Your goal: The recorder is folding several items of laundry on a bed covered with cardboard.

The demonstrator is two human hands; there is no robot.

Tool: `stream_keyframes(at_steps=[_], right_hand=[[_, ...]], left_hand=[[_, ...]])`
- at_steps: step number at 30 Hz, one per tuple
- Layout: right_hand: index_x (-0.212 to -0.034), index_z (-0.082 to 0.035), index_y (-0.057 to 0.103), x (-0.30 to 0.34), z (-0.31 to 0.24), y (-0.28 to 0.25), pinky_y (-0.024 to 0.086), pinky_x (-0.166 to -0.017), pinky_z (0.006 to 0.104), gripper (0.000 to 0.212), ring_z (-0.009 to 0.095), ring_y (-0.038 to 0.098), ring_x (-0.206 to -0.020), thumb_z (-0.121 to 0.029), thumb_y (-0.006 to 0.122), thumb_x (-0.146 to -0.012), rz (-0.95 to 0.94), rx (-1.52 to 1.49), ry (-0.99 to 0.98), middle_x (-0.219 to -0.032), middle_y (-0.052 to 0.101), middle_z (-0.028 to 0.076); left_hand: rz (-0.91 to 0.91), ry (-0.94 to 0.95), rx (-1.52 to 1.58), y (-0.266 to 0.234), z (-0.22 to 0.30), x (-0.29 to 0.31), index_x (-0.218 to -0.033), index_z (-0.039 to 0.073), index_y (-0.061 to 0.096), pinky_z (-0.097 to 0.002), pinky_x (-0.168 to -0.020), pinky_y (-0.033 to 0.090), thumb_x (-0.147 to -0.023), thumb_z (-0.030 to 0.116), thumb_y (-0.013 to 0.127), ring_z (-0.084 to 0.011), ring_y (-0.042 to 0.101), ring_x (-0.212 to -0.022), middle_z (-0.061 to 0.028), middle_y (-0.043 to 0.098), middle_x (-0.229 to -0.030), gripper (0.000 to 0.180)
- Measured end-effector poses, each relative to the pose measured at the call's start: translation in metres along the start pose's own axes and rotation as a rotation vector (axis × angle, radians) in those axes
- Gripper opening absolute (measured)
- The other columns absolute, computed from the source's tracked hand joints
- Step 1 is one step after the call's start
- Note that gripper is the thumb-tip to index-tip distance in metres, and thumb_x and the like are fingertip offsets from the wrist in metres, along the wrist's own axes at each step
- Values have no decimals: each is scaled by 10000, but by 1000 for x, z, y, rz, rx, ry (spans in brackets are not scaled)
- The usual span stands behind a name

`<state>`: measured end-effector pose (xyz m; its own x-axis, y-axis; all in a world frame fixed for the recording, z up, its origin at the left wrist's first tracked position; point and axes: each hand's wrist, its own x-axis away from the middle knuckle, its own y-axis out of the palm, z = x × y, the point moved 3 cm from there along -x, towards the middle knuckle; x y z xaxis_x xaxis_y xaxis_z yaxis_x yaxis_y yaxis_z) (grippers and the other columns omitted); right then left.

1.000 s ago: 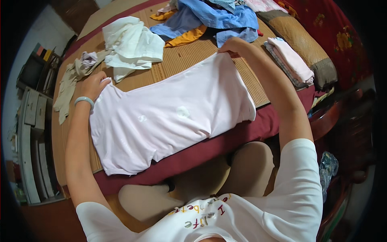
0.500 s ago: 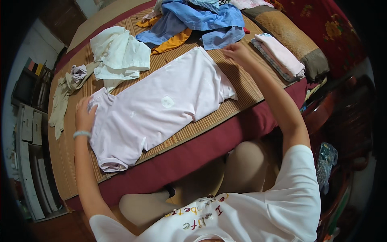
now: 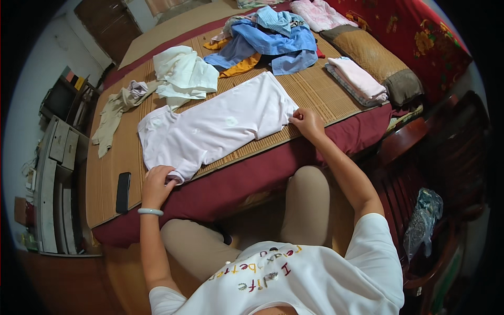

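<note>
A pale pink shirt (image 3: 220, 123) lies spread slantwise on the bamboo mat (image 3: 310, 92), creased along its near side. At its near left end, my left hand (image 3: 157, 185), with a pale bangle on the wrist, has closed its fingers on the shirt's sleeve end. Thumb and fingers of my right hand (image 3: 307, 124) pinch the near corner of the shirt's hem at the right. A black phone (image 3: 123, 192) rests on the mat to the left of my left hand.
Behind the shirt lie a crumpled white garment (image 3: 186, 73), a beige one (image 3: 118, 115) and a heap of blue clothes (image 3: 283, 44). Folded clothes (image 3: 359, 81) sit at the right beside a brown pillow (image 3: 373, 55). A dark red wooden chair (image 3: 401, 142) stands at the right.
My left hand has moved from the shirt's far left edge to its near sleeve end. My right hand has come down onto the hem corner and gripped it. The view has shifted, revealing the phone.
</note>
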<state>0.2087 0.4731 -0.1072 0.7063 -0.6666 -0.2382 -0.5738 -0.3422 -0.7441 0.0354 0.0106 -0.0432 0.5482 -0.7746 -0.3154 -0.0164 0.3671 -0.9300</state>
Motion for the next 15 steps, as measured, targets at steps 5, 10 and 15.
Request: stream_keyframes(at_steps=[5,10,15], right_hand=[[-902,-80,731,-27,52,-24,509,-708,376,251,251,676,-773,-311,752,-806,69,41,228,-840,708,111],[-940,-60,732,-35,81,-37,508,-685,357,305,205,671,-733,-344,730,-828,-85,-19,95,-784,701,98],[-915,-87,742,-41,69,-21,521,-715,385,318,254,683,-760,-385,732,-802,-57,-42,184,-804,715,99]], left_hand=[[99,-31,-189,-3,-31,22,-854,43,633,-469,-818,457,-712,-32,594,-346,602,-907,-129,650,-860,166],[147,-272,-225,-17,-61,49,-849,54,623,-462,-794,464,-723,-59,533,-356,590,-906,-137,638,-841,192],[237,-331,-232,-19,-56,51,-972,63,621,-453,-854,474,-742,-31,585,-359,588,-974,-136,627,-998,252]])
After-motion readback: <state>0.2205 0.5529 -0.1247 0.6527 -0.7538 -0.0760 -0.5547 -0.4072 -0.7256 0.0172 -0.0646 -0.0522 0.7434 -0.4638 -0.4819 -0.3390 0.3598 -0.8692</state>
